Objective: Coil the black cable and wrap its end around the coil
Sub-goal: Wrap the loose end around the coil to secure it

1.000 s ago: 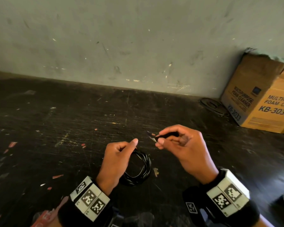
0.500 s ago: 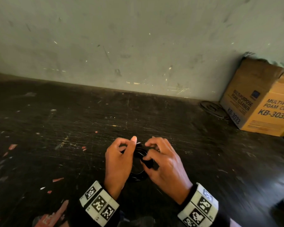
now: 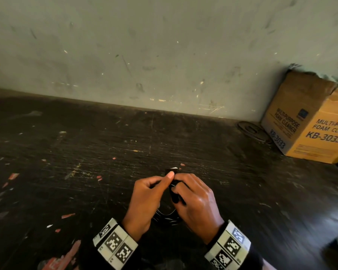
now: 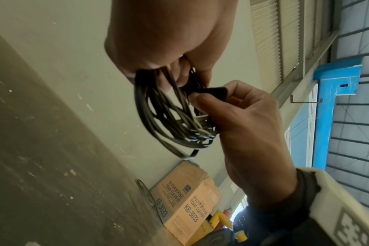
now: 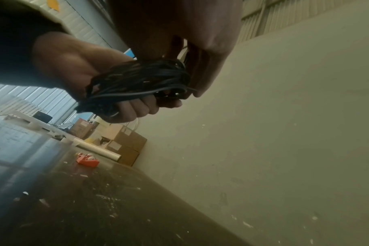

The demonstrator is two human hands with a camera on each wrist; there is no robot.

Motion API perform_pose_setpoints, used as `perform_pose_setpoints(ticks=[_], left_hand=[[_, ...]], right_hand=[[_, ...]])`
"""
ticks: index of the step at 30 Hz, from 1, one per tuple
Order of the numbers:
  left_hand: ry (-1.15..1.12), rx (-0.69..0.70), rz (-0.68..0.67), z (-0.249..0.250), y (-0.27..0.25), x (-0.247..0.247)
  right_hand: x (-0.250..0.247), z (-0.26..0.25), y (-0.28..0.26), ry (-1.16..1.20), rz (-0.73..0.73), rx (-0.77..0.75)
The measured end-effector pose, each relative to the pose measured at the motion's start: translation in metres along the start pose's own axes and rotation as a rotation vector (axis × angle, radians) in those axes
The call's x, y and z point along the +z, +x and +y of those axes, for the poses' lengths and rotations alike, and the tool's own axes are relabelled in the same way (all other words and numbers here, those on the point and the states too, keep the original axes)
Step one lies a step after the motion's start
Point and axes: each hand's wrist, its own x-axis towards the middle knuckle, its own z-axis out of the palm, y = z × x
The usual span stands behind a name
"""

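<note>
Left hand (image 3: 144, 199) grips the coiled black cable (image 4: 169, 114) with curled fingers, coil hanging between both hands above the table (image 3: 66, 152). Right hand (image 3: 197, 199) pinches the cable's black end (image 4: 213, 91) against the coil, touching the left fingers. Cardboard box (image 3: 308, 121) sits well right of the hands.

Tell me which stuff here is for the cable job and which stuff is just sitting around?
For the job:
- black cable, coiled
- left hand, gripping the coil
- right hand, pinching the cable's end

Just lying about:
- foam cleaner box by the wall
- dark round disc beside the box
- red tape dispenser
- cardboard boxes far off
</note>
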Motion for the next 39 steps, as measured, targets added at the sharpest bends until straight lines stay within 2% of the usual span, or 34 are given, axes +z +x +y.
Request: perform_pose_setpoints(ticks=[4, 8, 14, 19, 28, 31, 34, 37, 39], left_hand=[[-0.034, 0.010, -0.012, 0.002, 0.002, -0.001], [0.042, 0.106, -0.039, 0.006, 0.001, 0.000], [0.188, 0.208, -0.139, 0.008, -0.001, -0.005], [0.302, 0.302, -0.203, 0.012, -0.001, -0.010], [0.395, 0.322, -0.052, 0.011, 0.002, -0.006], [0.350, 0.248, -0.077, 0.012, 0.007, -0.007], [0.232, 0.019, -0.133, 0.007, 0.012, -0.016], [-0.053, -0.230, -0.202, -0.006, 0.010, -0.030], [-0.302, -0.355, -0.222, -0.012, 0.003, -0.037]], right_hand=[[-0.007, 0.003, 0.001, 0.029, -0.018, 0.022], [-0.016, 0.007, 0.001, 0.105, 0.028, 0.080], [-0.020, 0.009, 0.005, 0.492, 0.009, 0.411], [-0.020, 0.007, 0.006, 0.637, 0.040, 0.521], [-0.012, 0.001, 0.006, 0.861, 0.215, 0.707], [-0.009, 0.003, 0.007, 0.892, 0.229, 0.742], [-0.008, 0.011, 0.007, 0.925, 0.262, 0.794], [-0.003, 0.019, 0.007, 0.988, 0.310, 0.869], [0.005, 0.020, 0.006, 1.019, 0.276, 0.906]])
